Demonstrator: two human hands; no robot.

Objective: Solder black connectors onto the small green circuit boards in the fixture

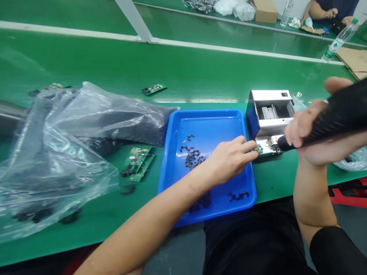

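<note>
My left hand (233, 158) reaches over the right edge of the blue tray (218, 131), its fingers pinching a small green circuit board (259, 148), mostly hidden by them. My right hand (312, 141) is wrapped round a black electric screwdriver (344, 109) held aslant. Its tip points left and down at the front of a silver and black screw feeder (272, 124); whether they touch I cannot tell. Several small black plastic clips (193, 157) lie in the tray, partly behind my left forearm. A few more black clips (238, 196) rest in its near right corner.
Left of the tray are stacked circuit boards (139, 162) and a large clear bag (114, 114) of dark parts. One loose board (154, 89) lies behind. A water bottle (340, 41) stands back right; another person's hand (331, 13) shows beyond. A clear bag (354, 160) sits at right.
</note>
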